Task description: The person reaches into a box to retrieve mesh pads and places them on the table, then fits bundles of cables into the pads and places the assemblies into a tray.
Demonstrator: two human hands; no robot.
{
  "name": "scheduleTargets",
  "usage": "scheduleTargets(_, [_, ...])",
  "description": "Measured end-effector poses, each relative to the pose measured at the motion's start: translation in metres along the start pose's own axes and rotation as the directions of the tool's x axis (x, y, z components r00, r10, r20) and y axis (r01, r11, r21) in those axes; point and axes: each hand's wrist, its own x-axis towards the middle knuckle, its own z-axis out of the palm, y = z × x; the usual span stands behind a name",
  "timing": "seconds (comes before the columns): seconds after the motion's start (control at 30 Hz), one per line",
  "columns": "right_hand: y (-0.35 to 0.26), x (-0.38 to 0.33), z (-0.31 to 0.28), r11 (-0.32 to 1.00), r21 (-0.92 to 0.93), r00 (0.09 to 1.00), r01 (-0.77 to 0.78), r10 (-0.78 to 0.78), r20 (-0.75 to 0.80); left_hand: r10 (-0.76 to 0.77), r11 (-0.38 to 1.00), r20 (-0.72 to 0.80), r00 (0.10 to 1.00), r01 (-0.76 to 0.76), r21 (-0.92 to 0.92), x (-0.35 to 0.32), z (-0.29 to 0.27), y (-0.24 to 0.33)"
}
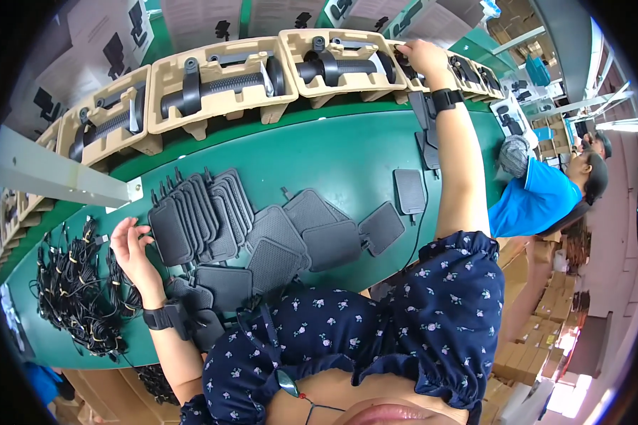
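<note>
My left hand (pixel 130 253) is raised with its fingers apart, holding nothing. Right beside it stands a leaning row of flat black rounded pads (pixel 170 230) with short stubs on their edges. More textured black pads (pixel 280 234) lie spread and overlapping in front of me. Stretched far to the right, my right hand (pixel 427 58) reaches into a tan moulded tray (pixel 398 51) holding black parts. Its fingers are bent down, and whatever they grip is hidden. Dark flat pads (pixel 425 131) lie on the green table below that wrist.
Tan trays (pixel 223 78) with black stand parts line the table's back. Bundled black cables (pixel 74 290) are heaped at the left. A pale metal post (pixel 57 170) rises there. A single pad with a cable (pixel 409 191) lies right of centre. A person in blue (pixel 539 198) works at the right.
</note>
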Motion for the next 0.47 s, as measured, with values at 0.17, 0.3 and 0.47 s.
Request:
scheduleTargets(0.17, [-0.007,0.012,0.035,0.963,0.097,0.966,-0.253,0.257,-0.035,0.013,1.0,0.012,1.0,-0.013,0.017,-0.001,0.005,0.007])
scheduleTargets(0.3, [-0.008,-0.009,0.055,0.915,0.288,0.948,-0.283,0.311,-0.059,-0.002,1.0,-0.008,1.0,0.002,0.031,-0.001,0.006,0.01])
scheduleTargets(0.47, [0.018,-0.022,0.06,0.889,0.456,0.994,-0.051,0.09,-0.064,-0.006,0.997,0.024,1.0,0.004,0.075,0.003,-0.002,0.004])
